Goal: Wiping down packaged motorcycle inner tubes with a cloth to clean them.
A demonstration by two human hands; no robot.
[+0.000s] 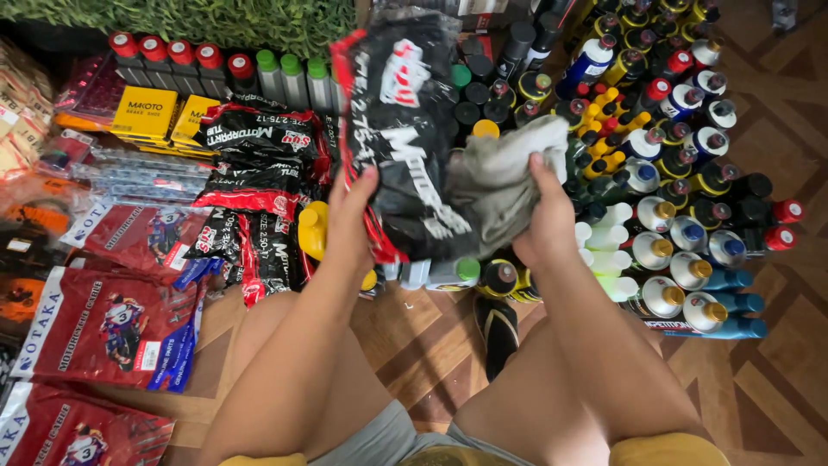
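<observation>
Hands: left (349,216) grips black packet (401,129) (upright), right (543,220) presses grey cloth (500,177) alongside.

The plastic packet (401,129) in the left hand (352,216) was black with white lettering and red edges, and the cloth (500,181) in the right hand (548,220) was pale grey. Packets stacked on the floor (259,164) showed the same black, red and white. Flat pouches (108,324) were dark red with blue corners. Two boxes (145,112) were yellow. Spray cans (172,60) had red caps, others (293,73) green. The floor (768,380) was brown wood in a parquet pattern.
</observation>
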